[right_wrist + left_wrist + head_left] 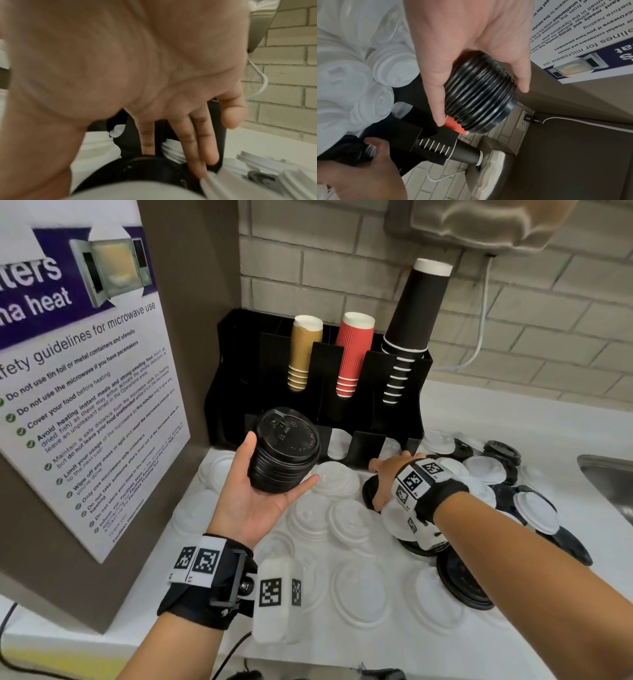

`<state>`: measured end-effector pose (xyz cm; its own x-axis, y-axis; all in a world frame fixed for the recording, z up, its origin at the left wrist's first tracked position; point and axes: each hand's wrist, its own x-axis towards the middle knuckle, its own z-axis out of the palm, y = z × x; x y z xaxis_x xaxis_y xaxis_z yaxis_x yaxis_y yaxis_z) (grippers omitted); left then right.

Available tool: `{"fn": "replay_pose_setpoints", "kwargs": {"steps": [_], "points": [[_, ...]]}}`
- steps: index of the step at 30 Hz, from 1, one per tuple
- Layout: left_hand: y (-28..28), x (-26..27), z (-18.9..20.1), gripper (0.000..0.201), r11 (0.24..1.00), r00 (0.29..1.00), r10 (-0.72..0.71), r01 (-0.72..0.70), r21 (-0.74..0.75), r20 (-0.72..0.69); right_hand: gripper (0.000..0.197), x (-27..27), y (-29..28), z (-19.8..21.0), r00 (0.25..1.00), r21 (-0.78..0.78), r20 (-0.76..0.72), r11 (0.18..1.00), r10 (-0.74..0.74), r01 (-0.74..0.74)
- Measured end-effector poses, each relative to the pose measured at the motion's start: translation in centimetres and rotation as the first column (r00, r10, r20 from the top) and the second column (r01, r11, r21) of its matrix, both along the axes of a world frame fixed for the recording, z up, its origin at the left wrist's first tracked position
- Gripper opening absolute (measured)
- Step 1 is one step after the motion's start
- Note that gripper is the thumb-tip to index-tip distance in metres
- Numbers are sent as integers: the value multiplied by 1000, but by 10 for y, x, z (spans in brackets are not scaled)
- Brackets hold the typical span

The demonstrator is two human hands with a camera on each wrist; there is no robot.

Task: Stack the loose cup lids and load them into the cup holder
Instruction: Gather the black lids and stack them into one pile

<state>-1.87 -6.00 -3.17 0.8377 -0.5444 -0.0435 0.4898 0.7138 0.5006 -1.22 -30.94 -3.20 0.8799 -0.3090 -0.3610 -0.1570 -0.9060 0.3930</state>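
Note:
My left hand point(279, 463) is raised palm-up in front of the holder and grips a stack of black lids point(284, 453) between thumb and fingers. The left wrist view shows the ribbed stack point(479, 93) in that hand point(482, 104). My right hand point(378, 482) reaches down beside the holder's front. Its straight fingers point(190, 146) touch a loose black lid point(145, 171) on the counter and grip nothing. The black cup holder point(233, 392) stands against the wall, with white lids point(337, 443) in its front slots. Loose white lids point(359, 594) and black lids point(462, 580) cover the counter.
Tan cups point(305, 350), red cups point(352, 354) and black cups point(414, 316) stand upside down in the holder. A microwave notice board point(85, 371) stands close on the left. A metal sink point(606, 474) lies at the right edge. A brick wall with a white cable point(483, 313) is behind.

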Motion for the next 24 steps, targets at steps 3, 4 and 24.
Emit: {"fn": "replay_pose_setpoints", "kwargs": {"steps": [3,4,24], "points": [[0,0,-1,61,1000,1000,-3,3,6,-3,66,1,1,3,999,47,4,998,-38,37],[0,0,-1,62,1000,1000,-4,4,6,-6,69,2,2,7,999,71,8,996,-49,48],[-22,-3,-7,79,987,988,-155,155,39,-5,46,-58,48,57,686,840,461,28,-563,-541]]}}
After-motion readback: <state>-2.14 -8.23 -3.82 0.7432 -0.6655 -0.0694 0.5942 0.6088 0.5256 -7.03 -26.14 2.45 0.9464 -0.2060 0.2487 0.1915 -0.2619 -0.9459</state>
